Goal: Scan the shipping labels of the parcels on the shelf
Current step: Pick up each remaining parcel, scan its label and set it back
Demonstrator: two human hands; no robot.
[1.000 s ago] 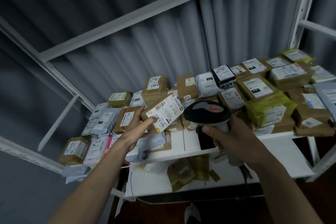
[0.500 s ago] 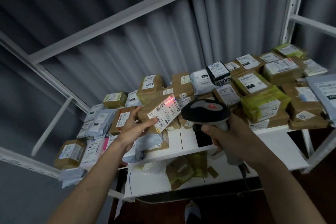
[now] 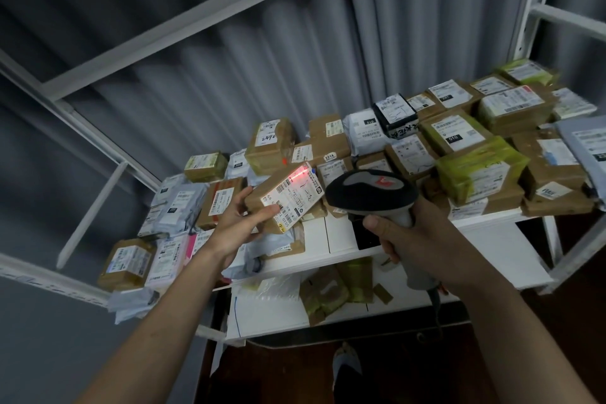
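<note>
Fingers of my left hand (image 3: 234,223) gripped the brown parcel (image 3: 278,195) above the shelf (image 3: 344,239); my right hand (image 3: 416,239) clasped the scanner (image 3: 370,193). I judged the red beam must lie along the barcode, parcel kept steady.

The scanner's red beam (image 3: 299,176), absent a second ago, now lies across the label (image 3: 292,196) beyond the left hand's (image 3: 238,223) thumb.

A grey pleated curtain (image 3: 203,52) hangs behind the white metal shelf frame (image 3: 210,15) (dim light), above a dark floor (image 3: 492,367).
</note>
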